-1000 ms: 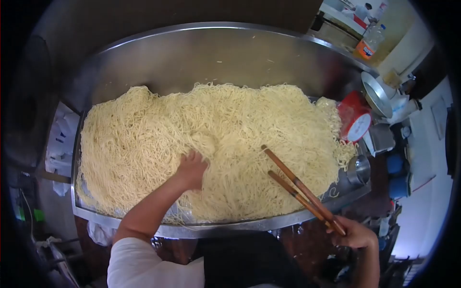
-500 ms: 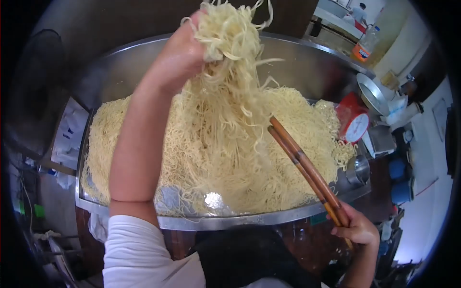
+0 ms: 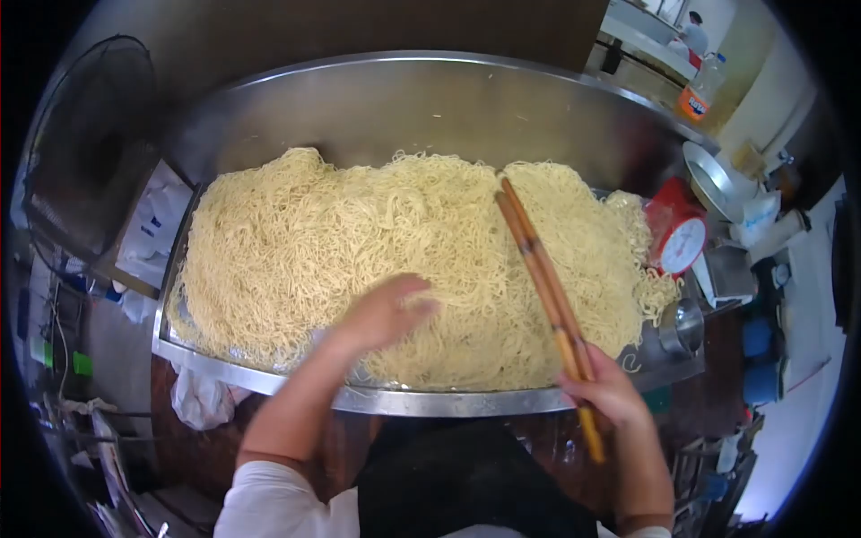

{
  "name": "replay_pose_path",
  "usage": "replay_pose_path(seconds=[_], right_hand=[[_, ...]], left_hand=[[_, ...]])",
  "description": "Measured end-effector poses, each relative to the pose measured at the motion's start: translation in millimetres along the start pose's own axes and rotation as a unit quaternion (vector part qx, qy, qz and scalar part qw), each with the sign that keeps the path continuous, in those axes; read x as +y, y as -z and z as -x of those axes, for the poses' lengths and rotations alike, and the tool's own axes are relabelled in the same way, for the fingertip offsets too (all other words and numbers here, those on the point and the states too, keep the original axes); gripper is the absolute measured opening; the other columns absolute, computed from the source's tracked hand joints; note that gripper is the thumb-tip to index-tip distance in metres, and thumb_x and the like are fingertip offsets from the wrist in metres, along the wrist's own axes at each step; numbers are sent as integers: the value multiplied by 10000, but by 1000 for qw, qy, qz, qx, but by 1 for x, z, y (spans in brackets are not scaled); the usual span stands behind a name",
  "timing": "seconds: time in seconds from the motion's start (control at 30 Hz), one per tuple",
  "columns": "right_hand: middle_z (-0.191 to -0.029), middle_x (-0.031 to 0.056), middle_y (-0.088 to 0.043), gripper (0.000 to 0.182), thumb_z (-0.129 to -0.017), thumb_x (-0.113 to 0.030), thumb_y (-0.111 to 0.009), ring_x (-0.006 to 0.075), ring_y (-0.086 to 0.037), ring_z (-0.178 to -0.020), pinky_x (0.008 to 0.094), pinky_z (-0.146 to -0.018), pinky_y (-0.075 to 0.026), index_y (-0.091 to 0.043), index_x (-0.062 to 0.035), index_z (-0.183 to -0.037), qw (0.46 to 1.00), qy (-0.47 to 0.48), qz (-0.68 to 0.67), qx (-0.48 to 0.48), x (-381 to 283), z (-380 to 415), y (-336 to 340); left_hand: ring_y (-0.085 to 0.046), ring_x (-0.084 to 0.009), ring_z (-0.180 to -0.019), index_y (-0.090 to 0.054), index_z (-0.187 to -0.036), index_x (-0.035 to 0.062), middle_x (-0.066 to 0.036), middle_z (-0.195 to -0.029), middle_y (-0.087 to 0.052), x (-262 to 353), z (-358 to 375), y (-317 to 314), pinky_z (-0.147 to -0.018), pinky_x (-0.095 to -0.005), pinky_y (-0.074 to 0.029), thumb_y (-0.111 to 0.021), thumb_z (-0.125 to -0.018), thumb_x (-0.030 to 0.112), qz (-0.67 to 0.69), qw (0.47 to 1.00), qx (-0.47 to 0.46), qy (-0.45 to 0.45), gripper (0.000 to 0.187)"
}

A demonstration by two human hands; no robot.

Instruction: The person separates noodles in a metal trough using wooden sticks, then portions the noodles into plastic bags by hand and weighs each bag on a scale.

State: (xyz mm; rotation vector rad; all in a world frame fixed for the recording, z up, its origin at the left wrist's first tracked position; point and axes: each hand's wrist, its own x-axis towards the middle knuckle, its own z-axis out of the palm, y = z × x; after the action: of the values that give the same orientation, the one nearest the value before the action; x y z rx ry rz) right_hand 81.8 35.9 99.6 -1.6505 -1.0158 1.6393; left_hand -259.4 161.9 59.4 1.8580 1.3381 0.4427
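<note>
At far left a round, dark wire-caged fan (image 3: 88,152) stands beside white plastic bags (image 3: 148,238) near the end of a metal tray (image 3: 377,108). Another white bag (image 3: 201,400) shows below the tray's front rim. Pale noodles (image 3: 269,242) fill the tray in a broad heap. The left hand (image 3: 387,312), blurred, is over the heap's front middle, thumb and fingers parted and holding nothing; I cannot tell whether it touches. Two long wooden sticks (image 3: 543,278) slant across the heap's right part, hiding a strip of it, with the right hand (image 3: 610,391) clamped around their lower ends. Crowding the right end are a small metal cup (image 3: 683,325), a red scale (image 3: 675,220) and a shallow metal bowl (image 3: 713,182).
</note>
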Motion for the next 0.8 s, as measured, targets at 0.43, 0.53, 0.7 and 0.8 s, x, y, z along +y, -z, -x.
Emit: replay_pose_path(seconds=[0.43,0.53,0.7,0.8], right_hand=[[-1077,95,-636,405,-852,-109,-638,164,-618,-908,309,-726,-514,-455,-14,-1201,960,-34,-250,-125,42,-52,-44],[-1113,115,-628,379,-870,-100,-600,198,-615,-948,338,-749,-521,-447,-17,-1207,938,-52,-303,-163,39,-53,-52],[-1141,136,-615,397,-877,-98,-543,230,-616,-949,368,-782,-521,-433,5,-1244,923,-60,-335,-180,46,-52,-38],[-1142,131,-615,398,-885,-131,-523,225,-614,-949,362,-798,-513,-448,30,-1242,904,-84,-371,-195,63,-61,-19]], left_hand=[[-598,-275,-1005,-465,-1332,87,-117,-1320,-494,-33,0,-26,-731,-361,-546,-600,-859,208,521,814,182,183,506],[-601,-289,-990,-505,-1294,78,-106,-1311,-506,-13,0,-45,-741,-373,-530,-622,-820,189,321,918,113,203,501],[-632,-285,-951,-565,-1232,59,-127,-1042,-654,-48,-26,-10,-752,-339,-526,-597,-795,151,-392,911,50,118,448],[-646,-278,-960,-507,-1312,92,-122,-1065,-656,-46,-23,25,-676,-370,-547,-588,-829,110,-514,839,-116,138,490]])
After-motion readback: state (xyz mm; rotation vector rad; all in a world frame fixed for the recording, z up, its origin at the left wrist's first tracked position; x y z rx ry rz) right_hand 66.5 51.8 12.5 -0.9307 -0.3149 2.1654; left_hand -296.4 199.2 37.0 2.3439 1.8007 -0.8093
